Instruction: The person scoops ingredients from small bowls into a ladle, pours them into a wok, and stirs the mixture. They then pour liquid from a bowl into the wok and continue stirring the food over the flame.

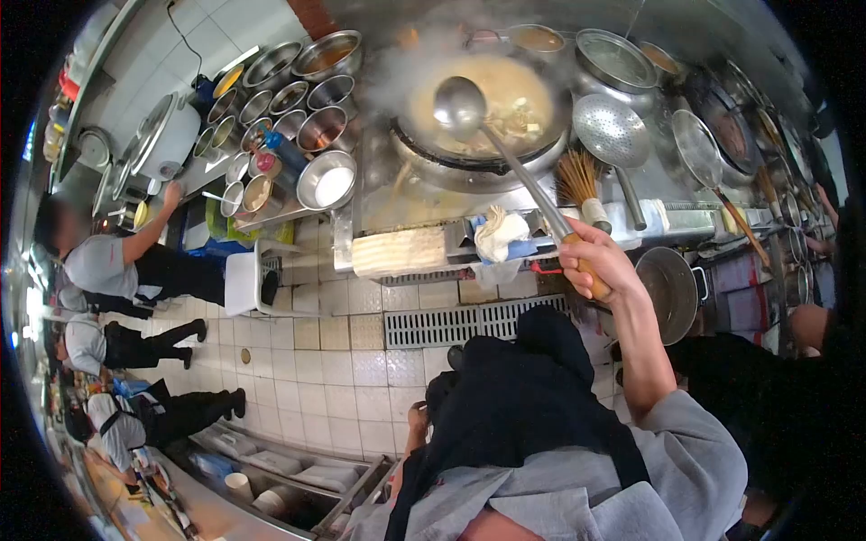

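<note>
My right hand (595,260) is closed around the wooden end of a long metal ladle (459,106). The ladle's bowl is over the steaming wok (456,160), which holds pale, cloudy broth (514,90) with light pieces in it. Whether the bowl touches the broth is hard to tell through the steam. My left hand (418,417) hangs low at my side by the dark apron (514,397), its fingers too small and partly hidden to read. Near the ladle's handle are a bamboo brush (577,180) and a perforated skimmer (612,132).
Metal bowls with ingredients crowd the counter at left, near a white cooker (167,135). A folded towel (397,254) and a crumpled cloth (501,234) lie along the stove's front edge. A deep pot (667,293) stands right of my hand. Several co-workers stand at left; another person is at right.
</note>
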`<state>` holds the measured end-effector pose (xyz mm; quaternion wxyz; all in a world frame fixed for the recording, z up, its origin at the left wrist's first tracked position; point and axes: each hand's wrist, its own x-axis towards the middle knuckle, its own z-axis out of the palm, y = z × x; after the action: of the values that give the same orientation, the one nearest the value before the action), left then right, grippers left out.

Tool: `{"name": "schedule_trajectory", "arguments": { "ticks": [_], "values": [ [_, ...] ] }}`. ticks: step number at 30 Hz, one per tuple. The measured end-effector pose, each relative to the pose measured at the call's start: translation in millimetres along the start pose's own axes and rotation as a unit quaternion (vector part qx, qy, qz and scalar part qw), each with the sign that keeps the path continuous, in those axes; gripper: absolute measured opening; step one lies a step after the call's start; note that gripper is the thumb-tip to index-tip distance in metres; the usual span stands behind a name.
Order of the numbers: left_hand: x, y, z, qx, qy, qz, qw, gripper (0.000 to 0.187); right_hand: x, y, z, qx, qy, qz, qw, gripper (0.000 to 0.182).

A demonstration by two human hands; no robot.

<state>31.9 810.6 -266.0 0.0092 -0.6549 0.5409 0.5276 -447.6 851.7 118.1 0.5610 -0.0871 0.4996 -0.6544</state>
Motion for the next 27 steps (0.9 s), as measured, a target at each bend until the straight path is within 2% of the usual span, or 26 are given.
{"name": "schedule_trajectory", "arguments": {
  "ticks": [7,8,9,10,12,18,21,24,27],
  "values": [
    [25,-59,18,0.079,0.02,0.019,0.996,0.033,-2,0,-24,0.0,0.102,-0.001,0.995,0.062],
    [35,-73,17,0.101,0.014,0.03,0.994,0.032,2,1,-25,0.005,0.103,-0.021,0.994,0.044],
    [41,-80,16,0.122,0.009,0.041,0.992,0.032,7,1,-24,0.004,0.102,-0.028,0.994,0.042],
    [37,-71,12,0.091,-0.001,0.022,0.996,0.032,13,0,-24,0.003,0.101,-0.036,0.994,0.04],
    [4,-13,-2,0.029,-0.02,-0.015,0.999,0.031,27,-1,-30,0.012,0.073,-0.042,0.996,0.036],
    [34,-20,-6,-0.031,-0.034,-0.041,0.998,0.034,53,-3,-32,0.049,0.072,-0.037,0.995,0.036],
    [39,-22,-7,-0.001,-0.033,0.01,0.999,0.037,60,1,-36,0.093,0.046,-0.025,0.994,0.03],
    [11,3,-7,-0.065,-0.035,-0.011,0.997,0.036,56,0,-37,0.162,-0.009,0.01,0.987,0.026],
    [21,-21,-4,0.015,-0.027,0.012,0.999,0.037,52,3,-31,0.144,0.001,0.016,0.989,0.024]
  ]
}}
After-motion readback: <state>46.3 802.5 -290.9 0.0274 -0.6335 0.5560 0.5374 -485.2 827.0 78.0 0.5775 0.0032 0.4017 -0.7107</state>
